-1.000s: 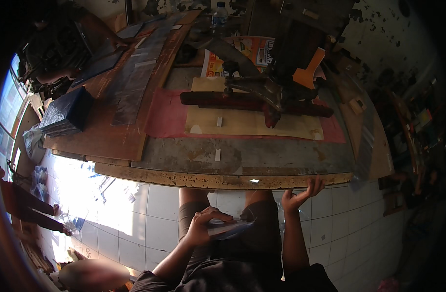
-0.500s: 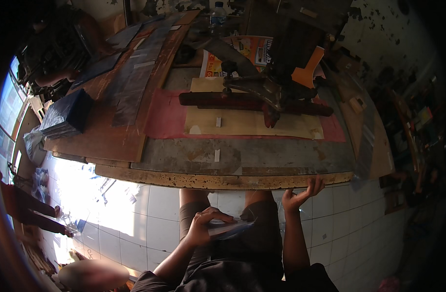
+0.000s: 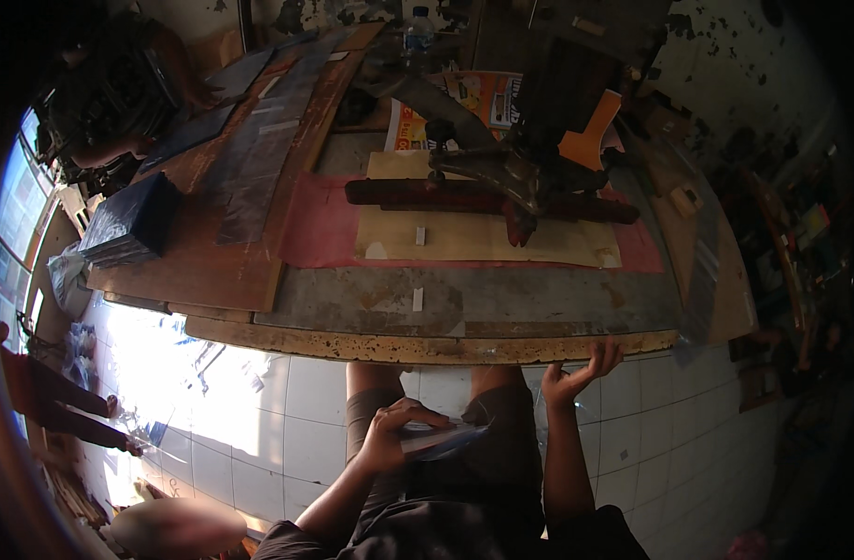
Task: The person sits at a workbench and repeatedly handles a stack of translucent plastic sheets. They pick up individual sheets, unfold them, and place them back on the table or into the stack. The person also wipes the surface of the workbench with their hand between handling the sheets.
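I sit at a worn workbench [image 3: 427,347]. My left hand [image 3: 394,437] is over my lap, closed on a stack of thin clear plastic sheets [image 3: 445,437] that point to the right. My right hand [image 3: 581,373] is raised just under the bench's front edge, fingers spread, palm up, holding nothing. On the bench top stands a dark metal press machine [image 3: 529,173] over a tan board [image 3: 483,233] and a red mat [image 3: 319,224].
A dark blue stack of sheets [image 3: 133,219] lies on the brown board at the left. An orange-handled part [image 3: 585,140] sticks out of the machine. A plastic bottle [image 3: 417,33] stands at the back. Sunlit white floor tiles [image 3: 212,392] lie below; clutter fills the right.
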Demonstrator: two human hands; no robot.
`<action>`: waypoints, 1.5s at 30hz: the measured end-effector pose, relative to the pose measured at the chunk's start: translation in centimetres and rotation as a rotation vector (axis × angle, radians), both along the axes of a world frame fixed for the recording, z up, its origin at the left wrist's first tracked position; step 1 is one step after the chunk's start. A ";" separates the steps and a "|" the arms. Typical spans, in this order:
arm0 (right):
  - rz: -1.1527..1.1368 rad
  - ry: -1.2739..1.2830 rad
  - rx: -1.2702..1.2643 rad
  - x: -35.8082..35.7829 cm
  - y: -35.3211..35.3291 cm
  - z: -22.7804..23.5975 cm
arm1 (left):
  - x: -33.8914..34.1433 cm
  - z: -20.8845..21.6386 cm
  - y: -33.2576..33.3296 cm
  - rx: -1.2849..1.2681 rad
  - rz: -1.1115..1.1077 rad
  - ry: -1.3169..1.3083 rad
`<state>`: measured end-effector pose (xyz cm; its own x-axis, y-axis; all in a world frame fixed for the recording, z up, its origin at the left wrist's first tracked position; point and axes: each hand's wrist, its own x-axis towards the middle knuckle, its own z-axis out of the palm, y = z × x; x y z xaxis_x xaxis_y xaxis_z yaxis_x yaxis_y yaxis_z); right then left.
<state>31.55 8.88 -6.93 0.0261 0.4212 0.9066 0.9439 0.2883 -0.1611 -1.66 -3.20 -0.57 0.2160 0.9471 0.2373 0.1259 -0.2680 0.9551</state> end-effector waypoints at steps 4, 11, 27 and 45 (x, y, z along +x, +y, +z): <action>0.008 -0.009 -0.042 0.0 -0.4 0.3 | 0.0 0.0 -0.2 0.040 0.006 -0.020; 0.027 0.017 -0.069 -0.5 -1.0 1.2 | 0.7 3.7 1.4 0.000 0.147 -0.023; 0.458 -0.010 -0.449 -5.2 -2.5 13.3 | 1.3 2.3 3.3 -0.050 0.233 -0.091; 0.579 -0.061 -0.913 -13.5 22.5 11.9 | 1.3 1.9 3.4 -0.005 0.260 -0.053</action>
